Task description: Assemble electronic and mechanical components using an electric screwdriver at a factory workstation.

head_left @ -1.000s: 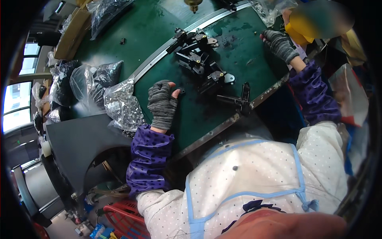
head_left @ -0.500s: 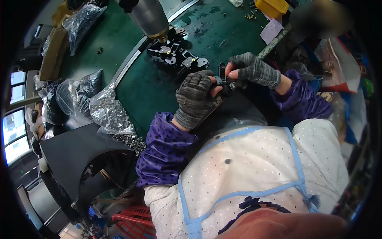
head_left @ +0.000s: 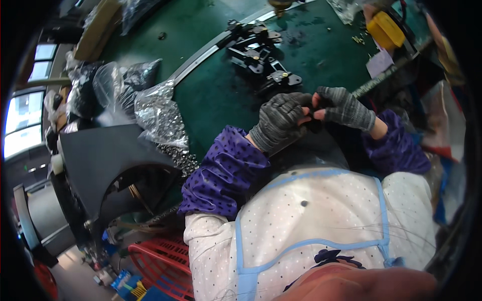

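Observation:
My left hand [head_left: 281, 118], in a grey knit fingerless glove, is closed around a small black metal bracket [head_left: 314, 123]. Most of that part is hidden by fingers. My right hand [head_left: 345, 108], gloved alike, meets it from the right, its thumb and forefinger pinched on the bracket close to the left fingertips. Just beyond the hands, several black hinge-like metal assemblies [head_left: 255, 56] lie grouped on the green tabletop [head_left: 211, 95]. The nearest assembly [head_left: 284, 78] shows a silver plate and a brass-coloured dot.
A metal strip [head_left: 203, 57] curves across the table. Left of it lie a clear bag of small metal parts [head_left: 161, 111] and spilled pieces [head_left: 182, 159]. A yellow bin [head_left: 385, 31] stands far right, a brass-coloured tool tip [head_left: 279, 5] at the top, a red basket [head_left: 163, 263] lower left.
The view has shifted, so the table things sit further right and the overhead tool is mostly out of frame. My hands have drawn closer together, covering more of the bracket.

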{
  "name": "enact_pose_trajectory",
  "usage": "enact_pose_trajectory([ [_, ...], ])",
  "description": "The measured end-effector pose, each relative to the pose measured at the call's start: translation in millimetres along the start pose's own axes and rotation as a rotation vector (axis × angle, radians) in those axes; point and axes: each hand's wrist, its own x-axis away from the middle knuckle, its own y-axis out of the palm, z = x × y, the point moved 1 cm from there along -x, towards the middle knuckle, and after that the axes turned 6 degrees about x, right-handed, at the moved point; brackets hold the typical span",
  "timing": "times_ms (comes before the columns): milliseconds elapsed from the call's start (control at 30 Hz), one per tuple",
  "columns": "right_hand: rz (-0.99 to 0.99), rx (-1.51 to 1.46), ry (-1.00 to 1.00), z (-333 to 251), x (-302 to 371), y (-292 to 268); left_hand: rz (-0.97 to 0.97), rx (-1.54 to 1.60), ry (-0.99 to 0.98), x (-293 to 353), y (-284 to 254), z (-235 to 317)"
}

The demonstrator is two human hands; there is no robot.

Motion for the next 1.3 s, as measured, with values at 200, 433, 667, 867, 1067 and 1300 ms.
enact_pose_trajectory([
  [200, 0.285, -0.078, -0.329, -19, -70, -96, -0.078, 0.04, -0.055, -5, -6, 10],
  [433, 0.5, 0.359, -0.321, -46, -219, -188, -0.11, 0.144, -0.233, -9, 3, 10],
  [667, 0.442, -0.384, -0.53, -74, -114, -64, 0.152, -0.14, -0.271, 2, 9, 11],
  [867, 0.11, -0.552, -0.737, -52, -49, -45, 0.136, -0.105, -0.267, 0, 20, 11],
  [1067, 0.407, -0.511, -0.447, -53, -42, -21, 0.158, -0.121, -0.232, 3, 21, 13],
  [1300, 0.454, -0.444, -0.458, -43, -42, -17, 0.178, -0.137, -0.235, 8, 22, 12],
])
